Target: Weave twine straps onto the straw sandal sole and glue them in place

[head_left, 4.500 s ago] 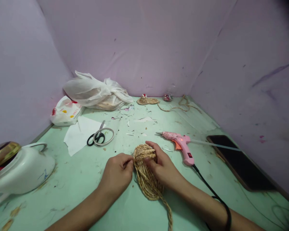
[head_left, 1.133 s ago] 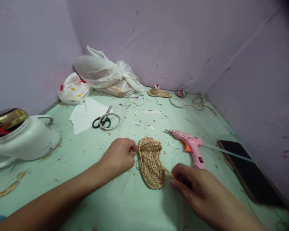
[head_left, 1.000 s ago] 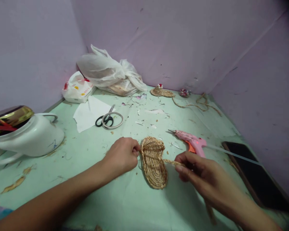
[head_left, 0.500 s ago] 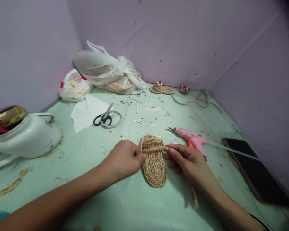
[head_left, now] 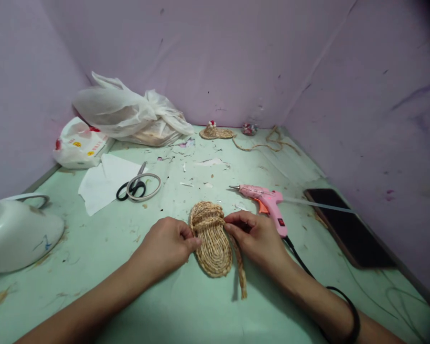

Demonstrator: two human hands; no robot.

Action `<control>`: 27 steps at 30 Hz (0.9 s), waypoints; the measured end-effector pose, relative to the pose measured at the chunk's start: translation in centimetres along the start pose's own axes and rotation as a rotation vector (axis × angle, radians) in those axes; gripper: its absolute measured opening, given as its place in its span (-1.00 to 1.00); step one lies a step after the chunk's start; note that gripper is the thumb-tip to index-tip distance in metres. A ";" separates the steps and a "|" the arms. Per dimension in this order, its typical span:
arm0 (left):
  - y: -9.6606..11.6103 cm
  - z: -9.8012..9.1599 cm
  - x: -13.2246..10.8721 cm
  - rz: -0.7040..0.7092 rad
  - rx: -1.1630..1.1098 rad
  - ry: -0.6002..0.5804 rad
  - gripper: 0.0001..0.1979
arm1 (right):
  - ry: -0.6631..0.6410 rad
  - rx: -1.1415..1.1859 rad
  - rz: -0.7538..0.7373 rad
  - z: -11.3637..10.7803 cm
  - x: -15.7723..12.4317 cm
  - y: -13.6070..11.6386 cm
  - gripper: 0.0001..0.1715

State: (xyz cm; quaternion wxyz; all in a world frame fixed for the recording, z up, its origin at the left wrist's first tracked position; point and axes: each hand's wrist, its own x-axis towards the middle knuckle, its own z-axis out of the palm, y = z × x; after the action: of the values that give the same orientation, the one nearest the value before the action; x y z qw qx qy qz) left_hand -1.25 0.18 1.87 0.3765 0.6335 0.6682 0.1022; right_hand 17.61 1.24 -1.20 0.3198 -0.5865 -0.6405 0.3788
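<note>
A small slipper of coiled straw rope [head_left: 213, 251] lies flat on the table, with a raised band of rope across its upper part. At its left edge my left hand [head_left: 170, 242] is closed in a pinch, thumb against the side of the sole. My right hand [head_left: 256, 236] pinches the braided rope [head_left: 241, 272] where it meets the right end of the band. The rope's loose tail hangs from those fingertips toward the table's near side. Just beyond my right hand lies a pink glue gun [head_left: 261, 196], its nozzle pointing left.
Black-handled scissors [head_left: 131, 188] lie under a pale ring [head_left: 160, 184], by white paper [head_left: 100, 184]. A white pot [head_left: 25, 234] stands left, a phone [head_left: 347, 227] right. At the back are a plastic bag [head_left: 136, 114], another straw slipper [head_left: 218, 134] and loose rope [head_left: 265, 145].
The view has turned to the right, so everything sits further left. My right fingers have come in against the slipper's right edge, bringing the rope's tail closer beside the sole.
</note>
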 end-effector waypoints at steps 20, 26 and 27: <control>0.3 1.2 -0.2 0.709 0.333 0.615 -0.82 | -0.087 -0.049 0.002 -0.7 0.4 -0.5 -0.95; 0.7 1.6 0.5 0.703 0.391 0.615 -0.82 | -0.139 0.160 0.067 -1.3 0.6 -0.8 -0.95; 0.7 1.5 0.5 0.681 0.342 0.598 -0.81 | -0.191 0.237 0.128 -1.6 0.7 -0.8 -0.93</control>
State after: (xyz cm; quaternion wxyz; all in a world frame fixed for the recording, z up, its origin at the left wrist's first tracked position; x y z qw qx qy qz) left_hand 0.29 0.29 1.07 0.0034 0.8119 0.5090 0.2860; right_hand 18.44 2.08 0.30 0.2994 -0.5455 -0.5803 0.5254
